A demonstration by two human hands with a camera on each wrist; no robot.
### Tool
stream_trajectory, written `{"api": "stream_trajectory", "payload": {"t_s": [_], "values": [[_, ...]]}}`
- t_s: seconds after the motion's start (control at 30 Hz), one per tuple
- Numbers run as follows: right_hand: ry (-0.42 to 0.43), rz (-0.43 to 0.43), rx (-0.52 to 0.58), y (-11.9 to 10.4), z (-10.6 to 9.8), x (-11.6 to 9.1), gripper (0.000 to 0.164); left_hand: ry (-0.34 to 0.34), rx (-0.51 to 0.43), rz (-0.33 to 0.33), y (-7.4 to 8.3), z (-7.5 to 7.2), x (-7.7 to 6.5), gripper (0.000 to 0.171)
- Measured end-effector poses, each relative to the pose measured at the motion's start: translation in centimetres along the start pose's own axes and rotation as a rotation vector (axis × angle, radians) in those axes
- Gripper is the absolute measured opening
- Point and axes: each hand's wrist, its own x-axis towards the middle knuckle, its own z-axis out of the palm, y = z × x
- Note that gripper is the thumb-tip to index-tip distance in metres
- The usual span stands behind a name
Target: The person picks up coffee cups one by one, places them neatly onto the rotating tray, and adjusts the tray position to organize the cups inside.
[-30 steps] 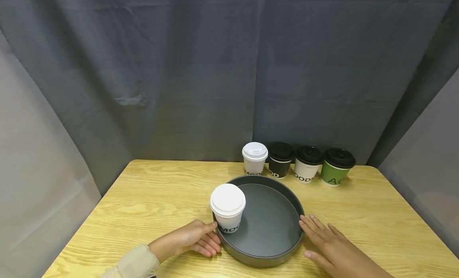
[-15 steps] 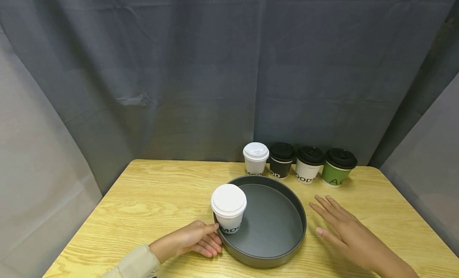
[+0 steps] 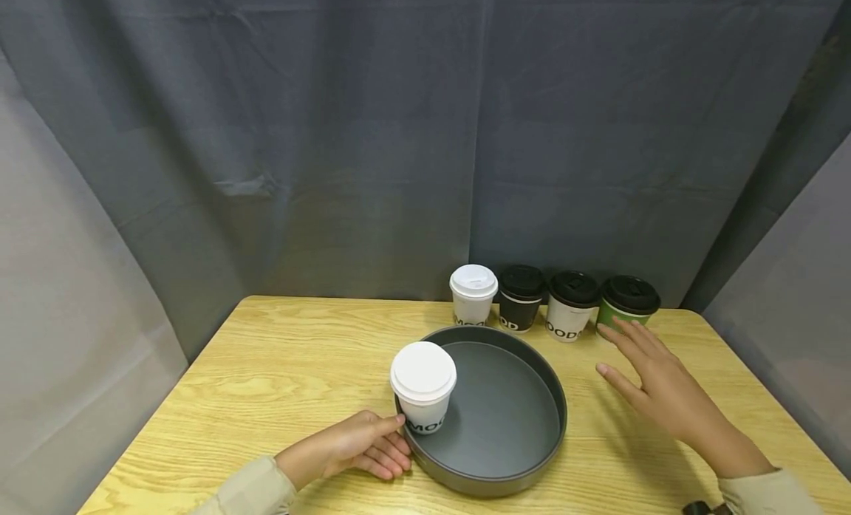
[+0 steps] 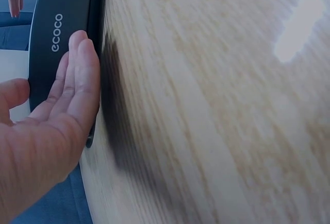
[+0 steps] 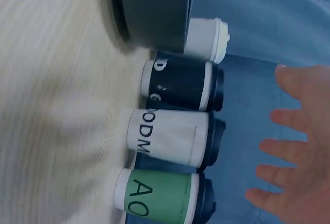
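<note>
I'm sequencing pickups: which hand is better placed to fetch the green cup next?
Probably the right hand: it's empty and near the green paper cup, while the left hand is left of the round gray pan, farther away.

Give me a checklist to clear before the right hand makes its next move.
1. Right hand unburdened: ok, it holds nothing and its fingers are spread.
2. Green cup in the grip: not ok, the right wrist view shows the fingers apart from it.
3. Left hand at the round gray pan: ok, thumb at the rim, fingers along the outer wall.
4. White cup in the pan upright: ok, it stands inside by the left wall.
5. Room in the pan: ok, the floor to that cup's right is bare.
6. Either cup filled: cannot tell, the white lid and black lid hide the insides.
</note>
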Motion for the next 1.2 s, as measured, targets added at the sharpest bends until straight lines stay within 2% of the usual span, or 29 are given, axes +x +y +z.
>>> {"api": "stream_trajectory", "payload": {"t_s": [0.13, 0.43, 0.83, 1.0, 1.2], "values": [[0.021, 0.022, 0.003, 1.5, -0.2, 1.3, 0.061, 0.0, 0.001, 0.0, 0.0, 0.0, 0.0, 0.055], [0.05, 0.11, -0.008, 5.0, -0.8, 4.2, 0.067, -0.005, -0.003, 0.005, 0.0, 0.0, 0.0, 0.056], [-0.077, 0.271, -0.014, 8.6, -0.2, 7.6, 0.077, 0.002, -0.014, 0.017, 0.2, 0.2, 0.0, 0.054], [-0.117, 0.325, -0.003, 9.9, 0.2, 8.3, 0.082, -0.002, -0.019, 0.017, 0.2, 0.4, 0.2, 0.054], [-0.125, 0.356, 0.022, 11.2, 1.3, 8.3, 0.084, 0.004, -0.017, 0.007, 0.1, 0.4, 0.1, 0.053]]}}
